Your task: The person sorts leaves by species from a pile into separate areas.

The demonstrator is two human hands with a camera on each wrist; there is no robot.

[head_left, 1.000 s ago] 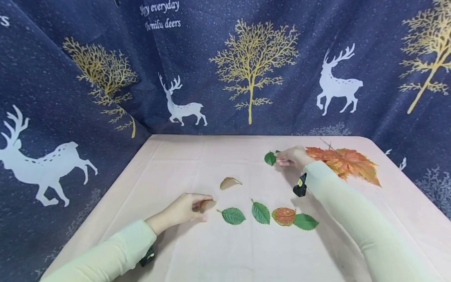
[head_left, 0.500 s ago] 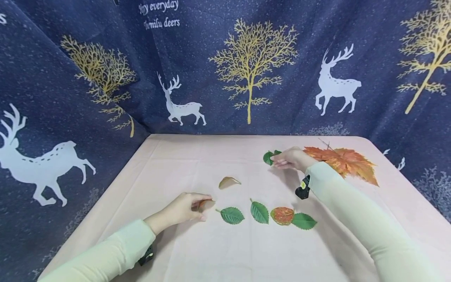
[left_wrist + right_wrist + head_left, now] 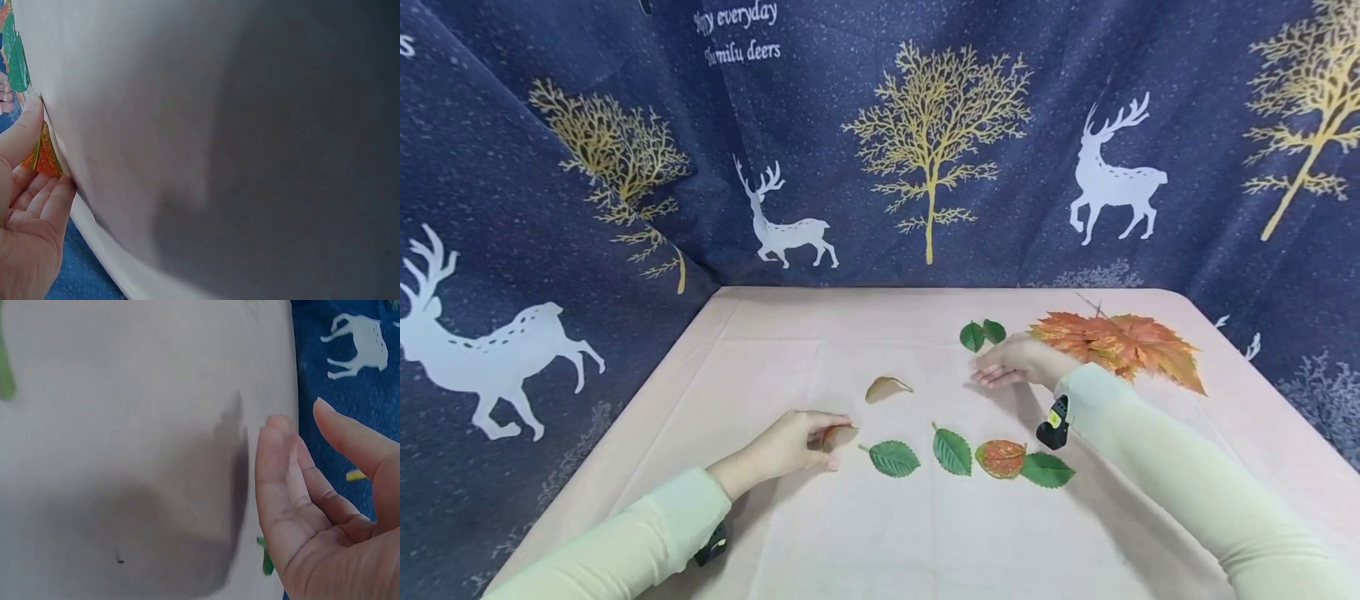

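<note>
In the head view my left hand (image 3: 775,447) pinches a small orange-red leaf (image 3: 47,155) between thumb and fingers, low over the pale table cloth. To its right lie a green leaf (image 3: 893,458), a second green leaf (image 3: 952,452), and a red-orange leaf (image 3: 1002,459) touching another green leaf (image 3: 1049,470). A curled brownish leaf (image 3: 886,387) rests farther back. My right hand (image 3: 1028,358) holds nothing; thumb and fingers are apart in the right wrist view. Just beyond it sit two small green leaves, one left (image 3: 972,337) and one right (image 3: 995,331).
Large orange maple leaves (image 3: 1123,340) overlap at the back right, partly behind the right forearm. A dark blue curtain (image 3: 880,225) with deer and trees hangs behind the table (image 3: 827,542). Each wrist carries a small black camera.
My right hand has let go of the small green leaf at the back and drawn back toward the viewer. The left hand stays in place with its leaf.
</note>
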